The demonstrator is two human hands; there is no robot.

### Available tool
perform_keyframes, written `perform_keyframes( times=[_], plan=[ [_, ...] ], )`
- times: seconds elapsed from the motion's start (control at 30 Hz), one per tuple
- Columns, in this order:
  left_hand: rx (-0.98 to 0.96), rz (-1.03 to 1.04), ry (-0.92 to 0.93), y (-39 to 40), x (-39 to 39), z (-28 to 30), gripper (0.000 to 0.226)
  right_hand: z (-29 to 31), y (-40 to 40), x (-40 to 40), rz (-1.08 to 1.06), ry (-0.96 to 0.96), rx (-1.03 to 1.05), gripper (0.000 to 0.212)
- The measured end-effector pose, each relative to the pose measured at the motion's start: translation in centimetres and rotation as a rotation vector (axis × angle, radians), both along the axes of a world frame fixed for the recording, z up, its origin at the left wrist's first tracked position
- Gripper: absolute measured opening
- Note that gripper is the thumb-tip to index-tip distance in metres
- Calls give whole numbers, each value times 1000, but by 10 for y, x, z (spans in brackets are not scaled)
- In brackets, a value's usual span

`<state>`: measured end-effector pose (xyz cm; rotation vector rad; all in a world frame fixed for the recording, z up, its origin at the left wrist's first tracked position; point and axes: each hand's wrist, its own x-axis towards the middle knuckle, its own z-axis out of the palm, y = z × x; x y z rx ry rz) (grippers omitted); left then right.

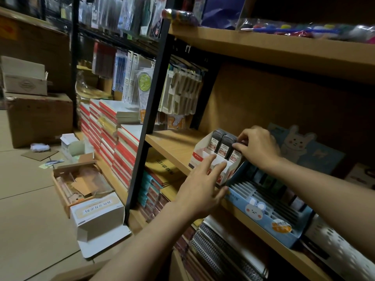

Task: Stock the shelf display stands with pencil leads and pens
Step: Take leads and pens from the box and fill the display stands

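The wooden shelf (172,142) carries two cardboard stands side by side: a white display stand (205,154) set nearer the shelf's left end, and touching its right side a blue rabbit-printed stand (269,222) with rows of ribbed slots. In the white stand the pencil lead cases (222,145) stand upright in a row, long axis vertical and leaning slightly back, labels facing out. The right hand (258,148) is the nearer one — it comes in from the right and its fingertips pinch the top of the rightmost case, which lies directly under them, so seating it looks to me like a straight push down along its length. The left hand (203,179) rests with straight, spread fingers on the stand's low front wall, apparently steadying it. The pinched case is mostly hidden by the fingers, the dark items in the blue stand are too dim to name, and no pens are plainly visible.
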<state>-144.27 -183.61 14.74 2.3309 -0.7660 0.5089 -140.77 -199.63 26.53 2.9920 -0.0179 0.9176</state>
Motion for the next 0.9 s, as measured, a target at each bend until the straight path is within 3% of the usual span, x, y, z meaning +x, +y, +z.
perform_keyframes(
  times=[0.2, 0.33, 0.43, 0.53, 0.63, 0.7, 0.9],
  plan=[
    [95, -67, 35, 19, -13, 13, 71, -2, -5, -24, 36, 2, 44, 34],
    [41, -66, -22, 41, -34, 17, 52, -15, 2, -71, 270, -164, 308, 29],
    [-87, -124, 150, 52, -56, 2, 27, -45, 16, -119, 448, -226, 613, 24],
    [-77, -124, 435, 63, -78, -33, 14, -102, 32, -160, 528, -77, 776, 19],
    [-258, -39, 792, 77, -109, -86, 8, -166, 47, -189, 568, 109, 766, 21],
    [-440, 120, 969, 85, -133, -124, 13, -207, 53, -203, 543, 272, 767, 26],
    [-921, 705, 1215, 87, -212, -244, 11, -322, 61, -233, 278, 723, 911, 27]
  ],
)
